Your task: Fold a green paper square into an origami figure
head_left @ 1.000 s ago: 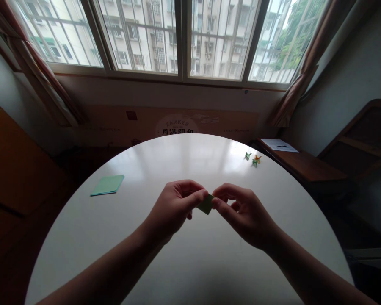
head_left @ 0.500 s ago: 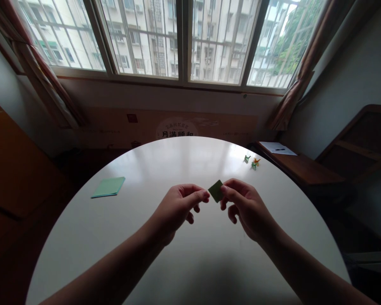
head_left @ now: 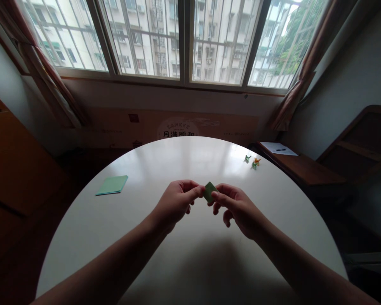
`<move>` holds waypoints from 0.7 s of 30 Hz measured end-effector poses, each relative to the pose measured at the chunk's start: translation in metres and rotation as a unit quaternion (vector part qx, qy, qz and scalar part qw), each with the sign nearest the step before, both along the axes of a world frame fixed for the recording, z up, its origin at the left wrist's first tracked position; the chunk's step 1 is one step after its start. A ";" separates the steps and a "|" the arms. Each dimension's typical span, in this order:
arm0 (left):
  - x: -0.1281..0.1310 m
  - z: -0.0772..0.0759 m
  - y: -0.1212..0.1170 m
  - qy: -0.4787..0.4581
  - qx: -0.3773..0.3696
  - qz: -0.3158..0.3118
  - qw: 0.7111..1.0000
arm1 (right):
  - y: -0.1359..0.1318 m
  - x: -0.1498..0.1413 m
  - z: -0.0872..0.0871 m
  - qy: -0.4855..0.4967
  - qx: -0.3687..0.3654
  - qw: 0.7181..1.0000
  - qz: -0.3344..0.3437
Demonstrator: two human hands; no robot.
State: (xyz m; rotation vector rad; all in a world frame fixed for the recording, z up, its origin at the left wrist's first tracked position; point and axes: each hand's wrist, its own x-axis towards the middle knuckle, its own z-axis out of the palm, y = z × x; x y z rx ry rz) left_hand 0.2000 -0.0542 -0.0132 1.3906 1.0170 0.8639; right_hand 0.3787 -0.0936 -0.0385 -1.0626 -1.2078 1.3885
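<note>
A small folded green paper (head_left: pixel 209 191) is held above the middle of the round white table (head_left: pixel 190 250). My left hand (head_left: pixel 175 204) pinches its left edge between thumb and forefinger. My right hand (head_left: pixel 235 206) pinches its right edge, the other fingers curled beneath. Both hands hover a little over the tabletop, close together.
A stack of light green paper squares (head_left: pixel 112 185) lies at the table's left. Small folded paper figures (head_left: pixel 253 161), green and orange, stand at the far right edge. A wooden side desk (head_left: pixel 300 166) with a sheet and pen is to the right. Windows and curtains lie beyond.
The hands separated half a second ago, with the paper in the right hand alone. Now both hands have come together again and pinch the paper, slightly farther up the table.
</note>
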 end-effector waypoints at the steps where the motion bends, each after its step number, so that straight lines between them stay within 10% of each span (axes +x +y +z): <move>1: 0.001 -0.001 0.000 -0.003 -0.004 0.006 1.000 | 0.000 0.000 -0.001 -0.004 0.002 1.000 0.002; 21: -0.003 -0.012 0.009 0.057 0.021 -0.046 0.997 | 0.009 -0.002 -0.014 -0.060 0.051 0.997 -0.018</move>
